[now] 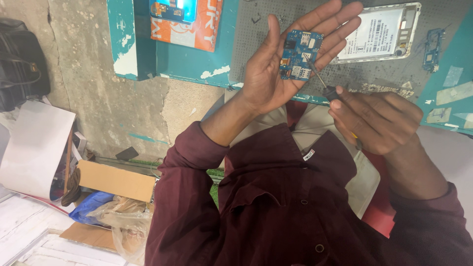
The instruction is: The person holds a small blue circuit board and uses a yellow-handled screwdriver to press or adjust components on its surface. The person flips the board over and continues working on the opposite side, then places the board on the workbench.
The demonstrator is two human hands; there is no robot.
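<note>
A small blue circuit board (299, 53) lies flat on the palm and fingers of my left hand (286, 59), which is raised with fingers stretched out. My right hand (377, 120) is closed around a screwdriver (325, 86) with a dark handle; its thin metal tip touches the board near the middle. Behind the hands, an opened phone body (382, 32) with a white label lies on a grey perforated mat (354, 74) on the teal table (192, 64). My maroon shirt sleeves fill the lower part of the view.
A small blue board piece (433, 49) lies on the mat at the right. An orange box (189, 22) rests on the table. On the floor to the left are a black bag (19, 61), white paper (37, 145), a cardboard box (116, 180) and plastic bags (123, 221).
</note>
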